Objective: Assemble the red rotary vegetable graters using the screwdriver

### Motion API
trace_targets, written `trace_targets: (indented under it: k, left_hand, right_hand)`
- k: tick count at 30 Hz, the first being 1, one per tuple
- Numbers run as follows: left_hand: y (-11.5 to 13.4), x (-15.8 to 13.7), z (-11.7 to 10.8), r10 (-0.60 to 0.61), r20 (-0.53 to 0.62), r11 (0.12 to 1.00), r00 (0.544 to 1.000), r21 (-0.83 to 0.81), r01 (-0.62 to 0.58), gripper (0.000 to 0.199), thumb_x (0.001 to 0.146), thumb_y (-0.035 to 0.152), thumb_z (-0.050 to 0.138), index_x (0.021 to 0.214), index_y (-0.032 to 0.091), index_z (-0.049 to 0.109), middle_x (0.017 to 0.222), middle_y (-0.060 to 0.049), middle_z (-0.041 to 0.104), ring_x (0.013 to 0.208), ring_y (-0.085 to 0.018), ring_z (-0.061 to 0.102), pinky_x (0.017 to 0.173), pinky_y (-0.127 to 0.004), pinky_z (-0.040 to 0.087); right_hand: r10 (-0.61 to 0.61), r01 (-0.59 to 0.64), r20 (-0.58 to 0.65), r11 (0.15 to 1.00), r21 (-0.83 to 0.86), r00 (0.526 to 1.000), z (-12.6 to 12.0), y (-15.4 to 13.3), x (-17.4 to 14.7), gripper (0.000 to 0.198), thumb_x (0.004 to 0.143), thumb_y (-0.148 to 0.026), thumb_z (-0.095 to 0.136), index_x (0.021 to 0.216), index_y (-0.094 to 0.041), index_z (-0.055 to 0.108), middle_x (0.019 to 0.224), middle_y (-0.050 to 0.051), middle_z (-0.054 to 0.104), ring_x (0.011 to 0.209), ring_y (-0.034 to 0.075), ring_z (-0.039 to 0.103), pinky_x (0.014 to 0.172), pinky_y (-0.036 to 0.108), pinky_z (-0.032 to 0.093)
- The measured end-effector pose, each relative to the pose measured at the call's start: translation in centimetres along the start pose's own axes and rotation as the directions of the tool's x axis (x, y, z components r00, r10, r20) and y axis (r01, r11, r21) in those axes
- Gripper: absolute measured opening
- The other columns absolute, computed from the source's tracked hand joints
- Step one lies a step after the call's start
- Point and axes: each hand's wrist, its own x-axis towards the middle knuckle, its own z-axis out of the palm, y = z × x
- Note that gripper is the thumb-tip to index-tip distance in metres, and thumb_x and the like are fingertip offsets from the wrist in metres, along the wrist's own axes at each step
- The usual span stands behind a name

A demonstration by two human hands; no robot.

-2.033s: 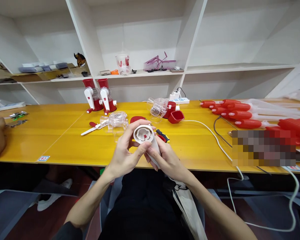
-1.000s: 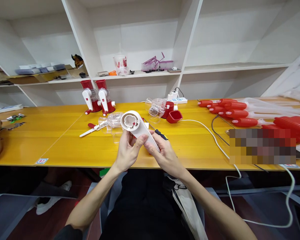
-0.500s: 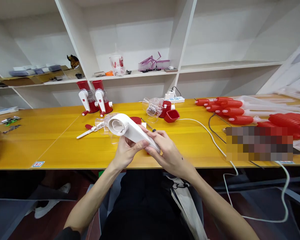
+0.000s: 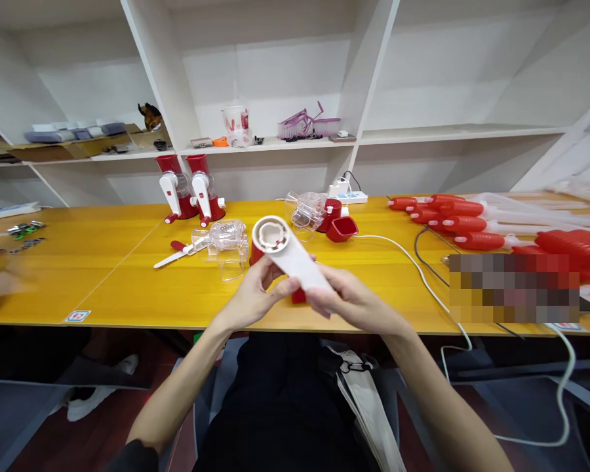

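Observation:
Both my hands hold a white plastic crank arm (image 4: 299, 265) above the table; its round, hollow end tilts up to the left, showing notches inside the ring. My left hand (image 4: 255, 295) is closed around its near side, thumb along the edge and fingers partly hidden beneath. My right hand (image 4: 356, 298) grips the narrow lower end, slightly blurred. Behind the arm a red part (image 4: 256, 254) shows, and a small red piece (image 4: 299, 296) lies below it. Left of these stands a clear plastic grater housing (image 4: 227, 236), beside a white strip with a red end (image 4: 179, 255).
Two assembled red-and-white rotary graters (image 4: 206, 196) stand at the back left. Another clear housing (image 4: 307, 213) and a red hopper (image 4: 343, 229) sit back right of my hands. Several red-handled white items (image 4: 467, 223) are piled at right. A white cable (image 4: 413, 262) crosses the table.
The crank arm has shifted right and turned, so its ring faces more upward. My right hand has moved right along its lower end. The clear housing and red part behind are more exposed.

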Motion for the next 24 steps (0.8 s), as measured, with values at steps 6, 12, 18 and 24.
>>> trace_targets:
  k: [6,12,18,24]
  left_hand:
    - [0.8,0.3,-3.3,0.193,-0.301,0.938,0.934,0.336,-0.086,0.019,0.096,0.034,0.063,0.111,0.022,0.064,0.11,-0.007,0.072,0.104,-0.017,0.069,0.096,-0.033,0.057]
    - [1.8,0.1,-7.2,0.41,-0.44,0.769,0.799,0.637,-0.044,0.02,0.095,0.038,0.063,0.108,0.022,0.061,0.11,-0.006,0.07,0.107,-0.018,0.067,0.101,-0.037,0.054]
    - [1.0,-0.3,-11.3,0.375,-0.454,0.666,0.808,0.738,0.106,0.023,0.093,0.036,0.063,0.112,0.022,0.06,0.116,-0.008,0.069,0.111,-0.02,0.066,0.105,-0.04,0.051]
    - [-0.7,-0.5,-12.3,0.165,-0.396,0.362,0.903,0.876,0.318,0.037,0.095,0.042,0.058,0.124,0.02,0.058,0.13,-0.013,0.065,0.125,-0.031,0.057,0.11,-0.053,0.044]
  right_hand:
    - [0.149,-0.39,-0.473,0.795,-0.465,0.868,-4.7,2.0,-0.7,0.029,0.097,-0.046,0.046,0.107,-0.019,0.046,0.082,0.005,0.063,0.07,0.015,0.056,0.065,0.028,0.04]
    - [0.535,-0.649,-0.467,0.217,-0.729,0.704,-7.3,5.7,-0.6,0.031,0.098,-0.035,0.034,0.117,-0.016,0.048,0.104,0.015,0.067,0.092,0.028,0.065,0.074,0.034,0.04]
    - [0.654,-0.692,-0.461,0.136,-0.709,0.6,-8.1,9.3,-0.7,0.031,0.098,-0.029,0.04,0.12,-0.012,0.054,0.112,0.016,0.066,0.099,0.025,0.065,0.085,0.039,0.049]
    - [0.63,-0.716,-0.487,0.164,-0.679,0.605,-7.8,11.3,-0.5,0.04,0.098,-0.043,0.05,0.124,-0.013,0.057,0.117,0.011,0.063,0.106,0.019,0.061,0.097,0.041,0.051]
